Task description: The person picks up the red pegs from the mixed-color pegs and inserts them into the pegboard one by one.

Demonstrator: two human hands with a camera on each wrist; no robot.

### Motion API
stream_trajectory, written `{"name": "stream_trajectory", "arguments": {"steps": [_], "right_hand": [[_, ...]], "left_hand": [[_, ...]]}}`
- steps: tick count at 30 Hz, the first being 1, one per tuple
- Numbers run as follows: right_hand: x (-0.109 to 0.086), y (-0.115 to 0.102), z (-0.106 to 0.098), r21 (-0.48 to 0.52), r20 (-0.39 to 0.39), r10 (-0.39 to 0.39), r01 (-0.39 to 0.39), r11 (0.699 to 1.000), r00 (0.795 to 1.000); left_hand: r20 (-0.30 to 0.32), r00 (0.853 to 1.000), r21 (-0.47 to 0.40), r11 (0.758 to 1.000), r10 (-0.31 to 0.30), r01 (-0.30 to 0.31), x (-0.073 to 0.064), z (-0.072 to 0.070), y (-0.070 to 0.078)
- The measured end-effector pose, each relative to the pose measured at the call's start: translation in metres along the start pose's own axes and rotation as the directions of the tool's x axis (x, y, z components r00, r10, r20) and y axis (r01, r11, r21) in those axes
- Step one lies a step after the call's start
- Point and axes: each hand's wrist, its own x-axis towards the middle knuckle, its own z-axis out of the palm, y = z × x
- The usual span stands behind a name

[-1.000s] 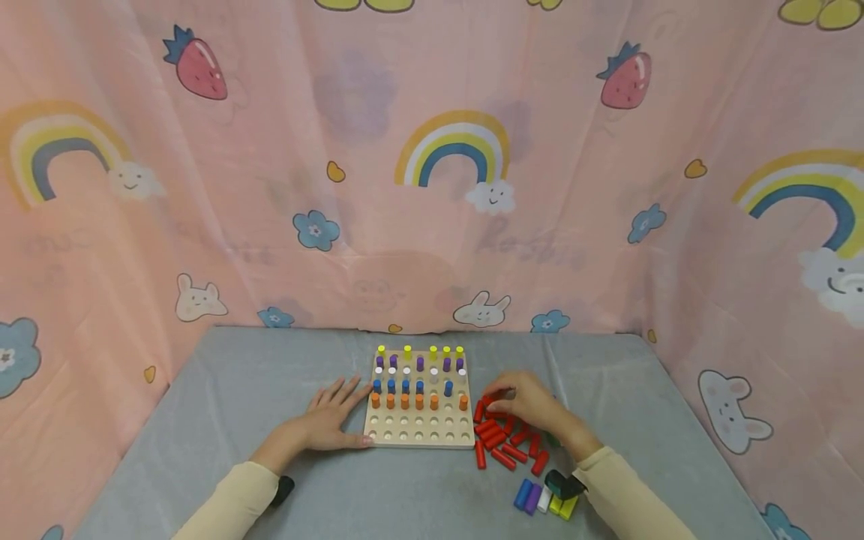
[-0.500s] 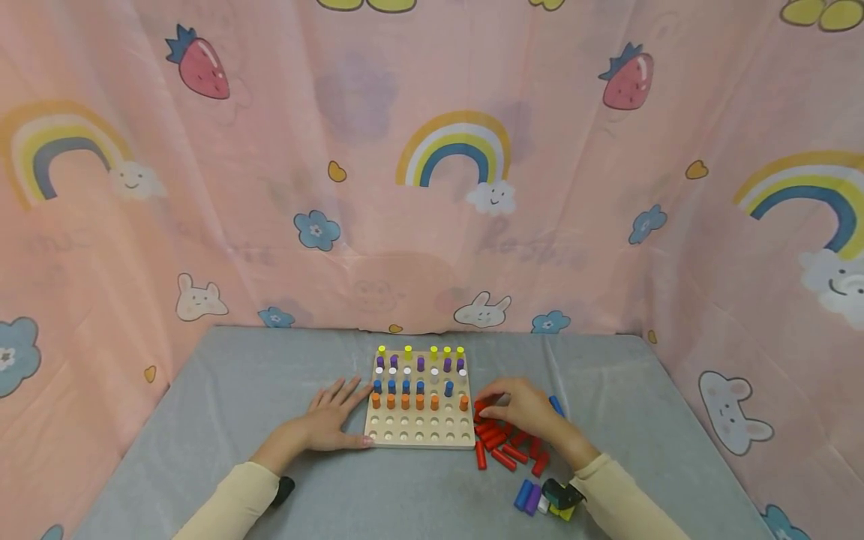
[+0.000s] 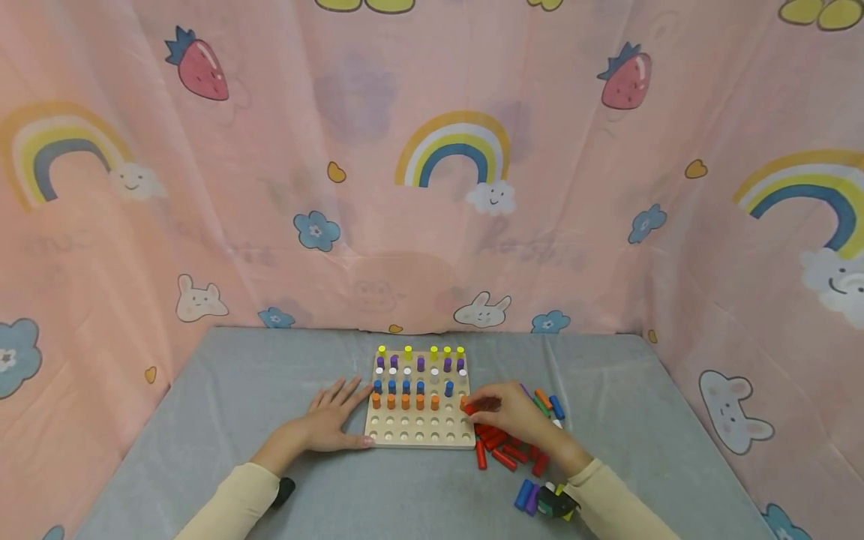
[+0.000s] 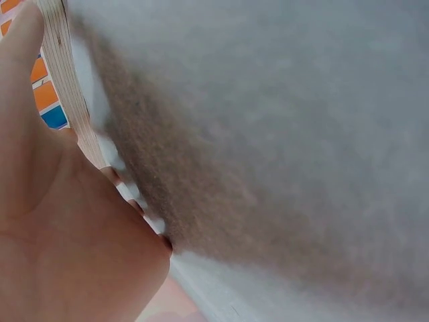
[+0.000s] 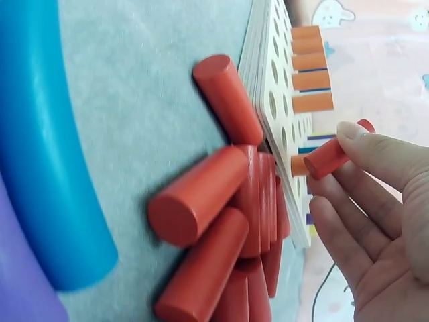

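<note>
A wooden pegboard (image 3: 412, 428) lies flat at the middle of the table. Its far rows bear yellow, purple, white, blue and orange pegs; the two nearest rows show bare holes. My left hand (image 3: 331, 429) lies spread along the board's left side, fingertips and thumb touching its edge. Between thumb and finger, my right hand (image 3: 518, 414) pinches a red peg (image 5: 328, 157) above the board's right edge, beside the rightmost orange peg (image 5: 299, 165). Below that hand, red pegs (image 5: 201, 194) lie heaped against the board's right side, partly hidden in the head view.
Loose orange (image 3: 543, 399), green (image 3: 541, 407) and blue (image 3: 556, 407) pegs lie beyond the right hand. Nearer, a blue peg (image 3: 523, 495) and a purple peg (image 3: 532, 501) lie beside others half covered by the black wrist camera (image 3: 555, 505). A printed curtain (image 3: 432, 240) hangs behind the table.
My right hand has moved left from the red pile to the board's right edge, carrying a red peg. Loose pegs behind it have come into view. The left hand has stayed still.
</note>
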Motion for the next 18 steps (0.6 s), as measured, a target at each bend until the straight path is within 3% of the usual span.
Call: {"name": "stream_trajectory", "arguments": {"steps": [7,18], "right_hand": [[0.000,-0.004,0.008,0.079,-0.009,0.023,-0.022,0.997,1.000],[0.003,-0.010,0.022,0.164,-0.015,-0.046,0.048,0.985,0.999]], "left_hand": [[0.004,1.000,0.031,0.999,-0.005,0.005,-0.003,-0.006,0.007],[-0.028,0.999,-0.023,0.999,0.026,-0.027,0.000,0.004,-0.003]]}}
